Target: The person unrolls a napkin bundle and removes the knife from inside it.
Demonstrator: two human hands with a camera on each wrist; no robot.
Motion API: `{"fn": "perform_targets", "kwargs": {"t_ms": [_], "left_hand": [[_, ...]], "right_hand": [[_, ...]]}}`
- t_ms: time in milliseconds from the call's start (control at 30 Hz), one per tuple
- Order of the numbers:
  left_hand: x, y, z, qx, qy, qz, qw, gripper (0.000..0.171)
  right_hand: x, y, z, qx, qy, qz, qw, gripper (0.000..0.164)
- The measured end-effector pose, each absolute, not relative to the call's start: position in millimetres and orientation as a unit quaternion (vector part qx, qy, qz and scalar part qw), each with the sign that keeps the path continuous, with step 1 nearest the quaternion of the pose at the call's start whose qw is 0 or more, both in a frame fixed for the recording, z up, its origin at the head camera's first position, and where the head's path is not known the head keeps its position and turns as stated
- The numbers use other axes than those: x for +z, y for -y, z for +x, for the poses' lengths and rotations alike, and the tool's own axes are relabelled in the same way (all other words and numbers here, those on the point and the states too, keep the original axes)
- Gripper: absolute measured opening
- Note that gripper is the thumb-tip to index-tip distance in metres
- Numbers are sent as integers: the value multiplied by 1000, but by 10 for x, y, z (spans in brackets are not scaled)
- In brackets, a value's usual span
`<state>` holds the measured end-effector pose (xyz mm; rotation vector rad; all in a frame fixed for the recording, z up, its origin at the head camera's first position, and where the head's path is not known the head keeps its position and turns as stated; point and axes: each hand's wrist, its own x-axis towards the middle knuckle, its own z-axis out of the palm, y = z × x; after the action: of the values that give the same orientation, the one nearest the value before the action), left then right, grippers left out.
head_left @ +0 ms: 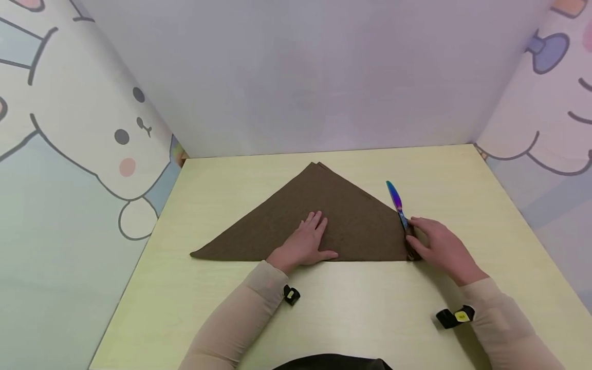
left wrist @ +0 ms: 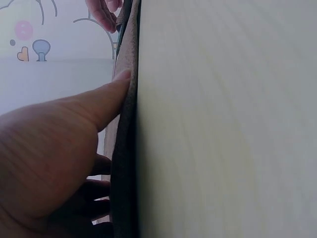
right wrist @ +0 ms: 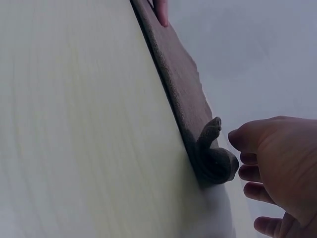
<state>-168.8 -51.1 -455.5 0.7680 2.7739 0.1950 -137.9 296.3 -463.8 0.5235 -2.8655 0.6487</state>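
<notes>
A brown cloth napkin (head_left: pixel 356 231) lies folded in a triangle, its long edge toward me. Flat on its middle rests my left hand (head_left: pixel 305 241), fingers extended and thumb pointing right along the front edge. At the right corner, the cloth is curled into a small roll (right wrist: pixel 218 163). A table knife (head_left: pixel 395 198) with a shiny blue-purple blade lies by this roll, blade pointing away; the cloth and hand partly hide its handle. My right hand (head_left: pixel 439 246) is at the roll's right side, thumb and fingers loosely bent beside it. In the right wrist view the thumb tip appears just apart from the cloth.
The pale wooden table (head_left: pixel 361 308) runs back to a plain light wall (head_left: pixel 300 77). Side panels with cartoon animals (head_left: pixel 92 128) flank it. A black strap device (head_left: pixel 291 294) is on the left wrist, another (head_left: pixel 455 317) on the right.
</notes>
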Motion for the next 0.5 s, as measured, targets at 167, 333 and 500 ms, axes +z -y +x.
{"fn": "perform_targets", "kwargs": {"t_ms": [167, 333, 500], "left_hand": [[-4576, 516, -1706, 71, -953, 264, 129, 97], [-4582, 523, -1709, 69, -953, 264, 130, 97], [-4577, 528, -1698, 70, -952, 267, 129, 97]], "right_hand": [[-4619, -2880, -1401, 204, 956, 187, 98, 50], [-4633, -2829, -1414, 201, 949, 211, 124, 50], [-4672, -2832, -1417, 199, 951, 208, 113, 52]]}}
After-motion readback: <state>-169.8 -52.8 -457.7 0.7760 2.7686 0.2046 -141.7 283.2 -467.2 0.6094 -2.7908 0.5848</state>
